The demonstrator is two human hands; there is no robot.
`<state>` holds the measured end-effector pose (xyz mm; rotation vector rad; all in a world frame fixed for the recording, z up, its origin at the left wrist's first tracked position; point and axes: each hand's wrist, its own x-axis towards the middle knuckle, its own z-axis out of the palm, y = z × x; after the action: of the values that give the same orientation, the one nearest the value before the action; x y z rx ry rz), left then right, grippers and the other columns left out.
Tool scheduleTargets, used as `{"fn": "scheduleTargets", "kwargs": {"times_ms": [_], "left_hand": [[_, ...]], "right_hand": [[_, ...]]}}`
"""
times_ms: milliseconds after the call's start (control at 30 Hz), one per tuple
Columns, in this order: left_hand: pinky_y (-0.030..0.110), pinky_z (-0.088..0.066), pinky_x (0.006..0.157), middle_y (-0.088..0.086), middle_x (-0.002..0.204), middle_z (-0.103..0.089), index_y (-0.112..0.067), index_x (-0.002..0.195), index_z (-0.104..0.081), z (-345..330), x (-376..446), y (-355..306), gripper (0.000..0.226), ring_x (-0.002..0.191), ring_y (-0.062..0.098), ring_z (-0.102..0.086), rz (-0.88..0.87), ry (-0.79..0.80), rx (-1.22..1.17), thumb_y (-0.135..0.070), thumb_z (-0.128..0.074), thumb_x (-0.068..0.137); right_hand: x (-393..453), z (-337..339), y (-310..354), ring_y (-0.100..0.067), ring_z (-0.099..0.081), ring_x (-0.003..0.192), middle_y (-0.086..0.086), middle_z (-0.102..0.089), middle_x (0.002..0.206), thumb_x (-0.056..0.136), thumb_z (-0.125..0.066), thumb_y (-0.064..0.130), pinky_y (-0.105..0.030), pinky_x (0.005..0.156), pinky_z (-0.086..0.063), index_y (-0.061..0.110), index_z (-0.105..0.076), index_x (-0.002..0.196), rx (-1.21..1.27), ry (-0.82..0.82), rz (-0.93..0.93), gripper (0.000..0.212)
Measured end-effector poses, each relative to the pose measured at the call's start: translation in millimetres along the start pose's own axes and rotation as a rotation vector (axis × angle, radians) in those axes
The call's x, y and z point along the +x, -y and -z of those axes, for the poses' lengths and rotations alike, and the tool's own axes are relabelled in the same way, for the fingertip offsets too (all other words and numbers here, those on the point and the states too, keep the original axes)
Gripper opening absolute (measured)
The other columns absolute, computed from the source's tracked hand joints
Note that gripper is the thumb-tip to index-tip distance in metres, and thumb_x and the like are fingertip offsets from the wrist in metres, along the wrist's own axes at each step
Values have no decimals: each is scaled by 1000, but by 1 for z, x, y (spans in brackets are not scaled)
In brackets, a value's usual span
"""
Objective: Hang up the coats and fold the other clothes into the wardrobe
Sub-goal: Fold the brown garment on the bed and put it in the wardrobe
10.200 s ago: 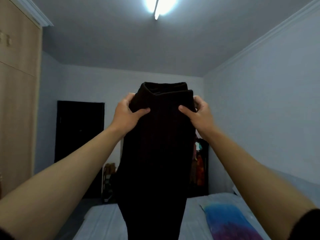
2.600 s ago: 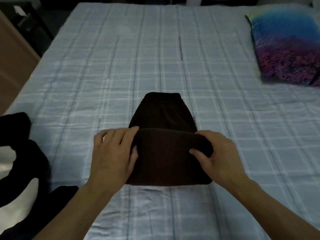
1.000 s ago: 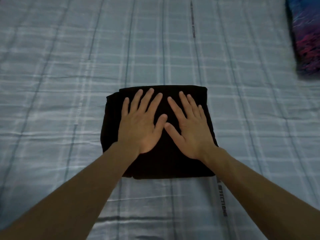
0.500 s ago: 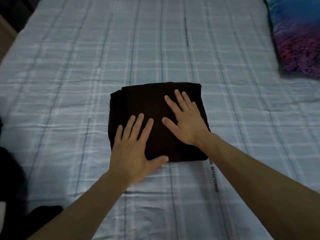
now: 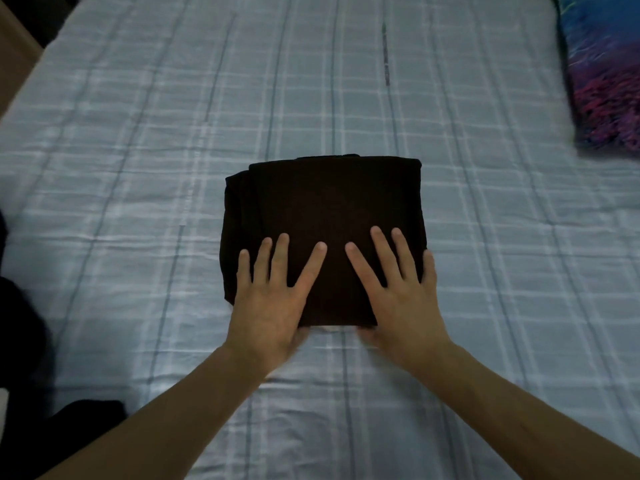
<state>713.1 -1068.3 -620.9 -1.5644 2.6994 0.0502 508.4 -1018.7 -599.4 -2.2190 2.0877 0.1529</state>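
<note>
A dark garment (image 5: 325, 202), folded into a compact square, lies in the middle of the bed (image 5: 502, 258), which has a pale blue checked sheet. My left hand (image 5: 273, 299) holds the garment's near left edge, fingers spread on top and thumb out of sight below the edge. My right hand (image 5: 398, 292) holds the near right edge the same way, its thumb also hidden under the fabric.
A blue and purple pillow (image 5: 602, 81) lies at the bed's far right. More dark clothes (image 5: 24, 358) are piled at the left edge, close to me. A wooden furniture corner (image 5: 14, 53) shows at the top left.
Both hands slid back from the top of the folded garment to its near edge. The thumbs, visible before, are now tucked out of sight there.
</note>
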Motion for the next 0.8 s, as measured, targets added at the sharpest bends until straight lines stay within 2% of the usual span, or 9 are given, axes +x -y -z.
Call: {"fn": "scheduleTargets", "kwargs": {"times_ms": [67,133,233,333,433,500,567,667,800], "left_hand": [[66,-30,112,29,153,-32,-32,158,-6,-3,4,1,137,140,47,-35,-16,-15,24,-68,-85,52],[65,-31,111,29,151,-35,-32,157,-12,-6,8,1,135,139,46,-38,-20,-12,38,-64,-88,51],[59,-29,116,31,149,-38,-27,157,-15,-7,11,0,135,137,45,-41,-34,-5,55,-57,-91,50],[54,-38,112,29,145,-45,-26,155,-19,2,15,1,131,132,44,-48,-47,16,60,-57,-91,50],[52,-51,97,26,135,-57,-24,148,-37,16,17,2,121,120,43,-60,-41,38,24,-50,-95,44],[51,-57,87,22,126,-64,-18,138,-54,29,20,5,108,110,41,-66,-68,31,-26,-41,-97,42],[46,-61,76,18,115,-69,-13,129,-63,48,25,10,96,98,37,-70,-86,10,-69,-36,-98,43],[37,-59,62,10,104,-71,-13,126,-64,93,34,12,83,83,28,-70,-71,-6,-112,-29,-94,51],[36,-56,53,7,101,-72,-13,128,-62,163,36,17,77,74,25,-69,-73,-82,-121,-32,-90,59]], "right_hand": [[4,-7,2,-41,-8,151,-16,-8,164,60,-88,49,-68,112,-23,30,-3,158,9,-48,-16,131],[9,-13,3,-43,-14,149,-18,-13,163,61,-90,37,-67,112,-25,29,-6,158,10,-62,-42,128],[14,-16,5,-44,-16,149,-17,-12,163,65,-86,16,-65,113,-27,31,-2,158,12,-49,-74,126],[17,-11,5,-43,-16,149,-16,-13,164,72,-79,11,-63,113,-28,33,2,157,14,-37,-70,119],[18,-3,2,-39,-14,150,-11,-13,165,80,-72,11,-59,115,-26,36,-1,157,43,-18,-65,108],[22,9,-1,-35,-15,151,-7,-15,165,81,-74,16,-55,116,-26,38,-3,156,57,0,-64,105],[29,30,-6,-33,-23,148,-4,-22,162,78,-78,25,-53,114,-30,39,-7,154,65,9,-56,105],[38,78,-12,-29,-40,137,1,-38,152,78,-77,35,-50,107,-39,37,-12,151,98,-11,-48,98],[38,156,-11,-25,-56,114,1,-51,134,77,-75,37,-47,96,-47,35,-18,149,107,-52,-38,92]]}}
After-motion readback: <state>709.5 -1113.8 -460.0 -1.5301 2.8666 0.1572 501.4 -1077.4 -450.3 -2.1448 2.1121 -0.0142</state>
